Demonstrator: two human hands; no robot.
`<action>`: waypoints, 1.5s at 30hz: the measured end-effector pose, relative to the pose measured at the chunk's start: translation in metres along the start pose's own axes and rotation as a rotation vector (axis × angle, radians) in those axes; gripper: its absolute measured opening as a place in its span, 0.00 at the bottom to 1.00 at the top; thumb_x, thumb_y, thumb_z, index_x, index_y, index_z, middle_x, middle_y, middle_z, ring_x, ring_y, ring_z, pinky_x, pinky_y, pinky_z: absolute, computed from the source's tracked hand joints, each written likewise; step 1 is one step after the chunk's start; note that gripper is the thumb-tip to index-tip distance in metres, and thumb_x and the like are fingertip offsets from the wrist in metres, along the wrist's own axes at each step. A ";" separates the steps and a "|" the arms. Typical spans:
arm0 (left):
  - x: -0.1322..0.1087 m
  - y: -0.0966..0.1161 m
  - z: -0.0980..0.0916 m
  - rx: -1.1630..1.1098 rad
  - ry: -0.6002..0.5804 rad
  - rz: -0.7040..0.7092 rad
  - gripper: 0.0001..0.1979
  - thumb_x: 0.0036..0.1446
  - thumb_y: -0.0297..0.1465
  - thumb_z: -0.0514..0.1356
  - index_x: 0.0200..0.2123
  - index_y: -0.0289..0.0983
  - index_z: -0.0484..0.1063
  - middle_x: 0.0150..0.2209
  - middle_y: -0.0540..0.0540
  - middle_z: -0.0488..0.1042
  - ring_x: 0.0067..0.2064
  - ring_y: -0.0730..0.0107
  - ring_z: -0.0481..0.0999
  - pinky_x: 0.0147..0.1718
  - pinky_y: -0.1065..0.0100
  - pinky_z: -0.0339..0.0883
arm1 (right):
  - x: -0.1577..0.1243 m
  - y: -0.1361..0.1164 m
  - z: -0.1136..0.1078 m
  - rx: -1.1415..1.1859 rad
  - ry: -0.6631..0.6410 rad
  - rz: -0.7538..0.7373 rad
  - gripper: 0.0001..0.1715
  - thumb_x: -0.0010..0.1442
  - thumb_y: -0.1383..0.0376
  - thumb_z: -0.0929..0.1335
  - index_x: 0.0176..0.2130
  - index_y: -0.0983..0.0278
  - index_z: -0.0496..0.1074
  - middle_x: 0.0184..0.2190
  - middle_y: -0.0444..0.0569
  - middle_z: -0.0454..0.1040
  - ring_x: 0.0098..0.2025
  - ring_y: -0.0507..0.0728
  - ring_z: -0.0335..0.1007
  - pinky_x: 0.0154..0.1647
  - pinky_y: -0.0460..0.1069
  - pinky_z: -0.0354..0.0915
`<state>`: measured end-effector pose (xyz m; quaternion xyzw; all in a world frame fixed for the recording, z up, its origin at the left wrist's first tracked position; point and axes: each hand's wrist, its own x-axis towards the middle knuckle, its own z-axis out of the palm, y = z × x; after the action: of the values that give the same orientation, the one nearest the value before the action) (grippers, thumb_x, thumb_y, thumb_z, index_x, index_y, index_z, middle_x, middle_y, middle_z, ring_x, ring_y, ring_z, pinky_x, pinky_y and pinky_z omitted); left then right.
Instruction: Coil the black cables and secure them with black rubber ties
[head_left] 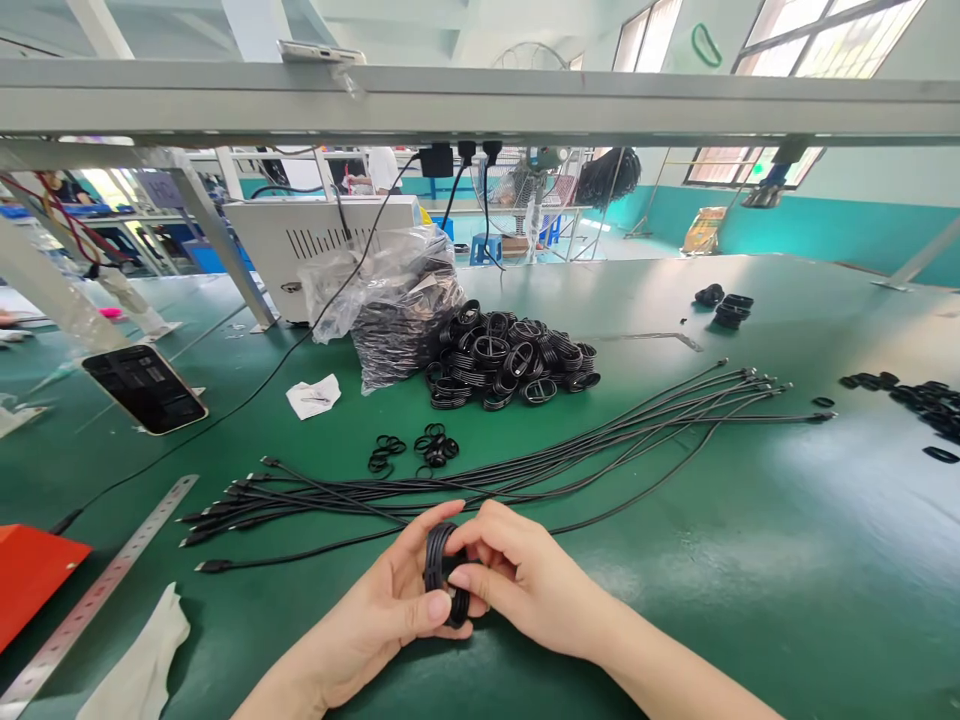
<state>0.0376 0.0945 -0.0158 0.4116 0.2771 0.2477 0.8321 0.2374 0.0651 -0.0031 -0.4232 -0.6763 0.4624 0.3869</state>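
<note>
A black cable coiled into a small bundle (436, 560) is between my two hands, just above the green tabletop. My left hand (397, 600) is closed round the coil from the left, thumb in front. My right hand (517, 570) pinches the coil's right side with thumb and fingertips; a small metal connector end shows near the thumb. Beyond my hands lies a loose bunch of straight black cables (525, 475), with connectors at both ends. Small black rings (436, 446) lie in two little groups behind these cables.
Coiled black cables (517, 355) form a pile beside a clear plastic bag (405, 320). A phone (146, 388), a steel ruler (97, 595) and a red-orange object (34, 575) are at left. More black rings (922, 405) lie at right. A metal beam (480, 105) spans overhead.
</note>
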 end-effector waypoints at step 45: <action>0.006 -0.007 0.007 0.364 0.255 0.064 0.36 0.43 0.26 0.72 0.56 0.45 0.67 0.39 0.49 0.79 0.40 0.65 0.78 0.46 0.62 0.71 | 0.010 0.010 0.006 0.531 0.023 0.380 0.26 0.43 0.48 0.76 0.22 0.64 0.67 0.20 0.41 0.67 0.23 0.49 0.56 0.26 0.46 0.52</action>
<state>0.0478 0.0909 -0.0195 0.5290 0.4069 0.2697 0.6942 0.2311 0.0751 -0.0132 -0.4314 -0.4365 0.6818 0.3981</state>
